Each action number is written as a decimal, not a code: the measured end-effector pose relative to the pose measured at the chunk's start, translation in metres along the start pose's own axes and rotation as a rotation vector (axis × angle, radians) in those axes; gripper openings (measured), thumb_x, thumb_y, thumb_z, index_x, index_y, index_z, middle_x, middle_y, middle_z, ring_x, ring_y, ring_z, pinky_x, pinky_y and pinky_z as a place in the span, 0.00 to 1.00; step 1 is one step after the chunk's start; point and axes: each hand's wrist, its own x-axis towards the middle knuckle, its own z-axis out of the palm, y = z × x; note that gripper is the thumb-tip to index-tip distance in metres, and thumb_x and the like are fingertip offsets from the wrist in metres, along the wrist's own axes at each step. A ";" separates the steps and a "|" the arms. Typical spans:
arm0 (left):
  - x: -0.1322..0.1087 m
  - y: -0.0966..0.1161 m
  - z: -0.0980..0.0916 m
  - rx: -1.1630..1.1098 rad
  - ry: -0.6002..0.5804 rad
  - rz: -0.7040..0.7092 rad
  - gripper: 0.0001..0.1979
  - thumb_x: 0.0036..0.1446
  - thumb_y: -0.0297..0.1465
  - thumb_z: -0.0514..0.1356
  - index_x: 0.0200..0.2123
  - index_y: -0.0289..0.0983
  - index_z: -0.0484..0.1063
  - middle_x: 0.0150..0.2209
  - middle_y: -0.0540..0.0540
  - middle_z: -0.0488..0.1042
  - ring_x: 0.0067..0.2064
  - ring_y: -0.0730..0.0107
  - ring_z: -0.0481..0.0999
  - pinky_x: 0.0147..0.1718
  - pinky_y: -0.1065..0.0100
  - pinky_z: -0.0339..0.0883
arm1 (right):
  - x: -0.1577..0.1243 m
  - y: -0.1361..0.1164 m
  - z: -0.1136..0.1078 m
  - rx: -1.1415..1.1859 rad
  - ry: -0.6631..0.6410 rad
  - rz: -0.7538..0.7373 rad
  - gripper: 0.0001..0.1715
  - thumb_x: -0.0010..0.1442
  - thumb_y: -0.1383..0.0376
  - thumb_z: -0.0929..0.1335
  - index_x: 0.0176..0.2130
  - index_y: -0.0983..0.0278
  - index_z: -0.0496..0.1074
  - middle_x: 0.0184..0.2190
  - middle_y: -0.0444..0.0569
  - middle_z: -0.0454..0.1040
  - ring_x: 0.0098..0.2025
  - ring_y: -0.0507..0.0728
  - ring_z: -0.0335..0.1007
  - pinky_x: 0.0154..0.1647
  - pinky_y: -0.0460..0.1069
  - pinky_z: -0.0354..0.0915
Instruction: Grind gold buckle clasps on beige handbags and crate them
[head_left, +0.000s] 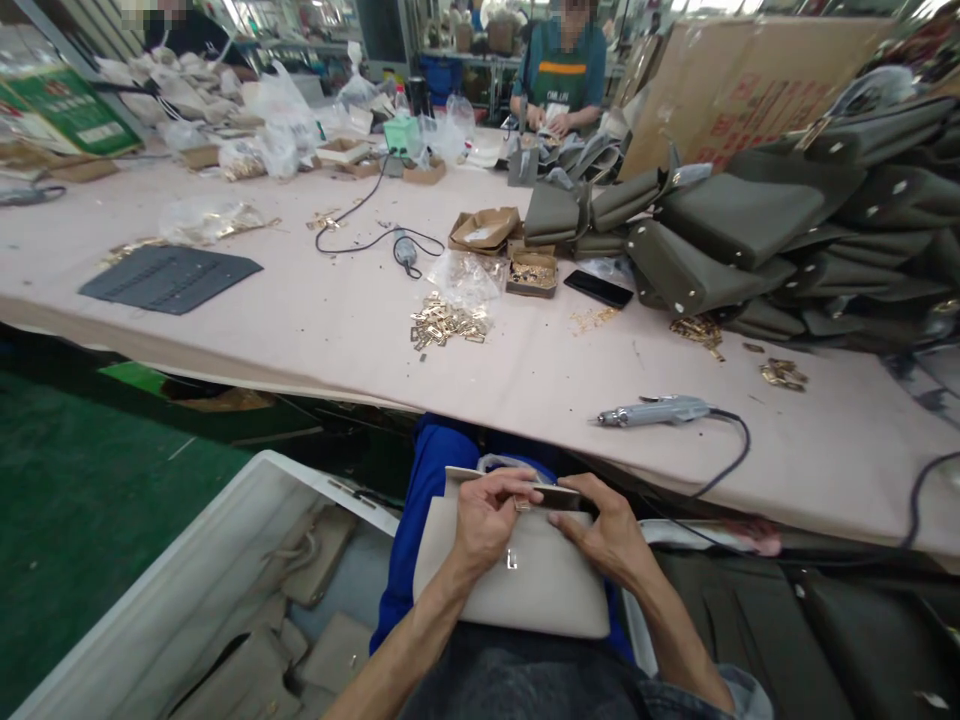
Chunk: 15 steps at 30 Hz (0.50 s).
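A light beige handbag [536, 590] lies across my lap, over blue trousers. Its flap is lifted at the far edge, and a small metal clasp plate [511, 559] shows on its front. My left hand [487, 515] pinches a small metal buckle piece [523, 504] at the flap's edge. On the other side, my right hand [604, 525] grips the bag's top edge and flap, with the thumb on the front panel and the fingers behind. The fingertips of that hand are partly hidden by the flap.
An electric screwdriver [652, 411] lies near the table's front edge, its cable trailing right. Gold metal frames [448, 322] are heaped mid-table. Dark olive bags [739, 210] pile up at right. A white bin [247, 540] with beige bags stands at left. A co-worker [562, 75] sits opposite.
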 end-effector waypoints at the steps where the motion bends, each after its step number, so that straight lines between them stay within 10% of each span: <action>1: -0.004 0.001 -0.003 0.036 -0.015 0.021 0.04 0.55 0.31 0.68 0.33 0.36 0.84 0.44 0.36 0.83 0.48 0.53 0.82 0.51 0.56 0.76 | -0.005 0.004 0.003 0.025 -0.010 0.030 0.25 0.56 0.57 0.75 0.52 0.61 0.75 0.49 0.52 0.76 0.52 0.63 0.73 0.56 0.59 0.69; 6: -0.015 0.000 -0.006 0.065 -0.032 -0.005 0.04 0.57 0.28 0.67 0.35 0.37 0.84 0.44 0.38 0.84 0.48 0.54 0.82 0.51 0.55 0.76 | -0.018 0.018 0.020 0.199 0.037 0.208 0.37 0.55 0.55 0.75 0.61 0.61 0.69 0.54 0.55 0.75 0.57 0.65 0.71 0.63 0.63 0.63; 15: -0.018 0.025 0.004 0.431 -0.073 0.015 0.09 0.58 0.38 0.68 0.39 0.41 0.84 0.34 0.47 0.85 0.35 0.60 0.85 0.39 0.63 0.80 | -0.020 0.013 0.009 0.481 0.061 0.266 0.19 0.55 0.61 0.73 0.46 0.64 0.81 0.46 0.52 0.81 0.50 0.63 0.76 0.58 0.57 0.67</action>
